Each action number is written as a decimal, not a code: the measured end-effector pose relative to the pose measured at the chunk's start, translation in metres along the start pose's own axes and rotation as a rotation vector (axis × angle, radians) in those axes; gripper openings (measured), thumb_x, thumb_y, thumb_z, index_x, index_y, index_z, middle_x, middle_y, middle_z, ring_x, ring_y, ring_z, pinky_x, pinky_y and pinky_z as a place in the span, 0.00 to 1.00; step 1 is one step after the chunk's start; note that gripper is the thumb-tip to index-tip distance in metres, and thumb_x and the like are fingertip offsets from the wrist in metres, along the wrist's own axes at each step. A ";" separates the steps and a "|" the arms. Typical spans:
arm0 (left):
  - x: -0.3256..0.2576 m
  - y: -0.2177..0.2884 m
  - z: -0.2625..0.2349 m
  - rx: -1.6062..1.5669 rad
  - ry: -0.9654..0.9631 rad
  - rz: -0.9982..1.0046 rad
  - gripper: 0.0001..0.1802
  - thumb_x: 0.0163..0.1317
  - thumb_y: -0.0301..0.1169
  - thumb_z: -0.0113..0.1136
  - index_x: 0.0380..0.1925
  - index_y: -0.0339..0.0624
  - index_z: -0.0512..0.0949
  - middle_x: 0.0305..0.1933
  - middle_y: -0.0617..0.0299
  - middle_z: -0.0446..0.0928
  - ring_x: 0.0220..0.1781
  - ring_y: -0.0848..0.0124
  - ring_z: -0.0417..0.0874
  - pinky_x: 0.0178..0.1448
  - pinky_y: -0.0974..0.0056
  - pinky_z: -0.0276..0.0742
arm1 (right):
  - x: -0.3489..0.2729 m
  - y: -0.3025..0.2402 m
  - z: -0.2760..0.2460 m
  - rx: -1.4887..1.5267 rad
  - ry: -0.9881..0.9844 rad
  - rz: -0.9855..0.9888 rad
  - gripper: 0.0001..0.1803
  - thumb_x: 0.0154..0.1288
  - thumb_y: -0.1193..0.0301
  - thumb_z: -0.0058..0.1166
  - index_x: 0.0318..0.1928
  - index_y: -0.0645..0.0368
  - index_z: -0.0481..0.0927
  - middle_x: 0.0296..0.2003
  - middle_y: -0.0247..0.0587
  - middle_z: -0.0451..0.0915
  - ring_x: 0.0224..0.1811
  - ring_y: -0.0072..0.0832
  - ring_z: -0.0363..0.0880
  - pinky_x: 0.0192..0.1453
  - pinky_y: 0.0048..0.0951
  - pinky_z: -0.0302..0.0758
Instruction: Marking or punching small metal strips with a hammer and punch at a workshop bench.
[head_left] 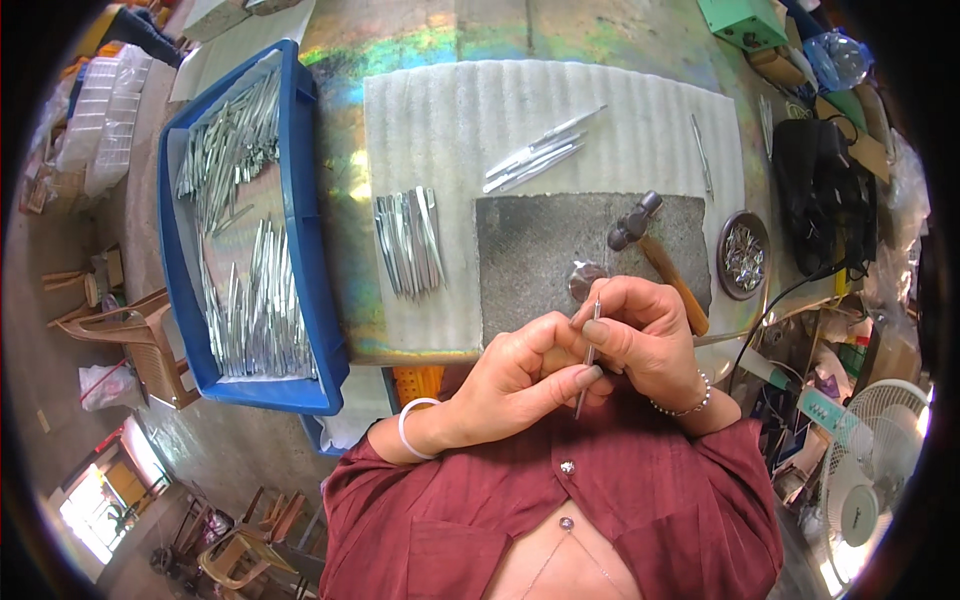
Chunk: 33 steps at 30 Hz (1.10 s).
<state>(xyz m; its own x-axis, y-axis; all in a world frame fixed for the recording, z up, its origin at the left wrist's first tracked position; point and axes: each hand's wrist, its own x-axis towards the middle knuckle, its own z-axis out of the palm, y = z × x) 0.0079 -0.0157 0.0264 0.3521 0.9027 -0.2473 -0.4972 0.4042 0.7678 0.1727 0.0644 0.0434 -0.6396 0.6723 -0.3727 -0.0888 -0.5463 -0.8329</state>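
Observation:
My left hand (525, 372) and my right hand (650, 340) meet in front of my chest, both closed on a slim silvery metal rod (581, 404). The rod stands nearly upright between thumbs and fingers; its middle is partly covered. Just beyond the fingertips, a small round metal piece (585, 277) rests on a dark grey slab (530, 245). A hammer (664, 268) with a wooden handle lies across the slab, beside my right hand. On the white foam sheet (420, 120), a row of slim metal pieces (408, 243) lies at left, and a few more (540, 152) lie beyond the slab.
At left a blue tray (330, 340) holds many slim metal pieces in two heaps. A round dish (727, 284) of small metal parts stands at right, near a black bag-like object (825, 190). One thin rod (702, 155) lies at the sheet's right. A fan (865, 470) stands lower right.

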 end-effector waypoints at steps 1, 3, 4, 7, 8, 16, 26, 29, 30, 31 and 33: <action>0.001 0.001 0.000 0.005 -0.003 0.009 0.05 0.67 0.26 0.51 0.38 0.36 0.67 0.33 0.59 0.81 0.32 0.80 0.78 0.37 0.73 0.75 | 0.001 0.000 0.001 -0.006 -0.003 -0.008 0.04 0.63 0.78 0.56 0.38 0.64 0.79 0.30 0.30 0.79 0.33 0.14 0.75 0.37 0.17 0.73; 0.003 0.003 0.001 0.001 0.006 0.009 0.05 0.68 0.26 0.50 0.39 0.36 0.67 0.33 0.59 0.81 0.32 0.80 0.79 0.36 0.73 0.75 | 0.002 -0.002 0.002 0.015 0.019 -0.022 0.03 0.63 0.78 0.56 0.37 0.64 0.79 0.30 0.30 0.79 0.33 0.14 0.74 0.37 0.17 0.73; 0.004 0.003 0.001 0.004 0.004 0.018 0.05 0.68 0.26 0.50 0.39 0.36 0.67 0.33 0.59 0.81 0.32 0.80 0.79 0.36 0.73 0.75 | 0.003 -0.003 0.001 0.009 0.004 -0.021 0.04 0.63 0.78 0.56 0.38 0.64 0.79 0.31 0.30 0.79 0.34 0.14 0.74 0.37 0.17 0.73; 0.007 0.007 0.001 -0.039 -0.032 0.004 0.07 0.68 0.26 0.49 0.43 0.35 0.67 0.35 0.59 0.81 0.33 0.78 0.79 0.38 0.72 0.76 | 0.005 -0.006 0.002 0.013 -0.009 -0.069 0.04 0.63 0.78 0.56 0.38 0.64 0.79 0.32 0.31 0.79 0.34 0.15 0.74 0.38 0.18 0.73; 0.007 0.008 0.001 -0.079 -0.048 0.008 0.09 0.69 0.26 0.49 0.45 0.35 0.66 0.36 0.58 0.80 0.35 0.76 0.80 0.39 0.71 0.77 | 0.006 -0.008 0.003 0.019 -0.009 -0.053 0.04 0.63 0.78 0.56 0.38 0.64 0.79 0.32 0.32 0.79 0.35 0.15 0.74 0.38 0.18 0.73; 0.009 0.014 -0.004 -0.207 -0.108 -0.040 0.15 0.70 0.28 0.47 0.53 0.35 0.63 0.40 0.56 0.79 0.42 0.71 0.81 0.45 0.67 0.79 | 0.010 -0.008 0.004 0.035 -0.002 -0.037 0.04 0.63 0.77 0.56 0.38 0.64 0.79 0.32 0.32 0.79 0.34 0.15 0.75 0.38 0.18 0.73; 0.003 0.012 -0.004 -0.188 -0.110 -0.023 0.14 0.69 0.28 0.48 0.52 0.36 0.64 0.38 0.58 0.79 0.40 0.72 0.82 0.43 0.69 0.79 | 0.007 -0.005 0.007 0.023 -0.012 -0.036 0.04 0.64 0.77 0.55 0.38 0.64 0.78 0.32 0.32 0.79 0.34 0.14 0.74 0.37 0.17 0.72; 0.001 0.011 -0.005 -0.142 -0.106 -0.006 0.13 0.69 0.28 0.49 0.50 0.36 0.65 0.37 0.59 0.79 0.39 0.74 0.82 0.41 0.71 0.78 | 0.004 -0.002 0.009 0.038 -0.007 -0.033 0.04 0.64 0.77 0.55 0.39 0.64 0.78 0.32 0.32 0.79 0.34 0.14 0.74 0.36 0.17 0.72; 0.000 0.010 -0.005 -0.116 -0.117 0.008 0.12 0.69 0.28 0.49 0.49 0.36 0.65 0.36 0.60 0.79 0.39 0.75 0.81 0.40 0.72 0.78 | 0.003 -0.003 0.011 0.040 0.000 -0.028 0.04 0.64 0.77 0.55 0.39 0.64 0.78 0.32 0.32 0.79 0.34 0.14 0.74 0.36 0.17 0.72; -0.001 0.009 -0.004 -0.122 -0.119 0.000 0.12 0.69 0.28 0.49 0.49 0.36 0.65 0.36 0.60 0.79 0.39 0.75 0.81 0.40 0.72 0.78 | 0.002 -0.003 0.013 0.074 0.002 -0.025 0.04 0.64 0.77 0.54 0.39 0.64 0.78 0.32 0.31 0.78 0.33 0.14 0.74 0.36 0.17 0.72; -0.002 0.006 -0.002 -0.147 -0.101 -0.009 0.11 0.68 0.27 0.50 0.48 0.36 0.65 0.35 0.60 0.79 0.37 0.76 0.81 0.38 0.73 0.77 | 0.000 -0.003 0.013 0.112 0.017 -0.012 0.05 0.65 0.77 0.54 0.40 0.64 0.78 0.32 0.31 0.78 0.33 0.14 0.74 0.36 0.17 0.71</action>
<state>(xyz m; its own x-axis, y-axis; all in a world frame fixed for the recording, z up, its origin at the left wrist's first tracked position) 0.0026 -0.0143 0.0298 0.4315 0.8825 -0.1871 -0.6013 0.4360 0.6696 0.1631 0.0595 0.0514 -0.6252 0.6871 -0.3702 -0.1824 -0.5898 -0.7867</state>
